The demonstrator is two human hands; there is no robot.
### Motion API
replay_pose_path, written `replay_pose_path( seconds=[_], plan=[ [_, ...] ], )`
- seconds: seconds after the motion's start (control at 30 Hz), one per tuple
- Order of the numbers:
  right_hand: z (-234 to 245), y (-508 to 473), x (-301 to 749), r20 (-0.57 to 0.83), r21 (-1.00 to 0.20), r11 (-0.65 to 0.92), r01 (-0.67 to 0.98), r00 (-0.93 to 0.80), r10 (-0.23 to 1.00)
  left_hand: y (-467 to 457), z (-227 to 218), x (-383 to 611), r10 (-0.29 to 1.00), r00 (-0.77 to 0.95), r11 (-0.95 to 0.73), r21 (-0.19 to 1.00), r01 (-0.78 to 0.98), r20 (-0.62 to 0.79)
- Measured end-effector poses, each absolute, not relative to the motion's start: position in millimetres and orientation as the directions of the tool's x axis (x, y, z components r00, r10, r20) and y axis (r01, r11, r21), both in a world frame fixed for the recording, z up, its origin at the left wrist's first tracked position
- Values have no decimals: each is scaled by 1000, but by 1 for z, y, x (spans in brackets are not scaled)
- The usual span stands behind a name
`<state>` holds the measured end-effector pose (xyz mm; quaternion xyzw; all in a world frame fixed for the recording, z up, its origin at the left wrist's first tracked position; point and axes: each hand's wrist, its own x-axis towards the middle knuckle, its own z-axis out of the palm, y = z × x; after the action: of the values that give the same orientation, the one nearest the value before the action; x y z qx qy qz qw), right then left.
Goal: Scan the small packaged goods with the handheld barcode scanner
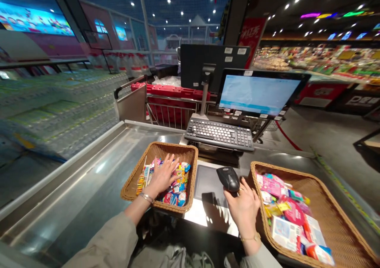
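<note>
My left hand lies palm down with fingers spread over the small wicker basket on the left. Colourful packaged sweets and small items fill that basket under and around the hand. My right hand is closed around the lower end of a black handheld barcode scanner; its handle is mostly hidden by the fingers. Just right of this hand stands a larger wicker basket, with bright packages, boxes and small toy-like items heaped on its left side.
A black keyboard and a lit monitor stand behind the baskets, with another screen's back beside them. The metal counter has a raised edge. A shopping cart with red crates stands beyond.
</note>
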<state>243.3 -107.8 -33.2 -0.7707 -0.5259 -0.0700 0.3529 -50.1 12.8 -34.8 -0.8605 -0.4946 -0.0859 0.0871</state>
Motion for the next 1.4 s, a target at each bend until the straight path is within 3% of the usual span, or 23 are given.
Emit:
replay_pose_path(
  seconds=[0.5,1.07,1.23,1.4],
  plan=[
    [-34,-96,230,451,-487,-174,856,417,789,23,-59,-78,867,491,-490,-41,871,83],
    [-38,-98,233,421,-504,-193,842,434,796,21,-70,-46,831,556,-548,-207,811,-19],
    [-38,-99,232,425,-510,-188,839,436,793,21,-72,-46,839,544,-541,-85,836,7],
    [-40,-99,232,448,-486,-172,857,413,793,23,-62,-48,860,509,-510,-40,860,-15]
  ],
)
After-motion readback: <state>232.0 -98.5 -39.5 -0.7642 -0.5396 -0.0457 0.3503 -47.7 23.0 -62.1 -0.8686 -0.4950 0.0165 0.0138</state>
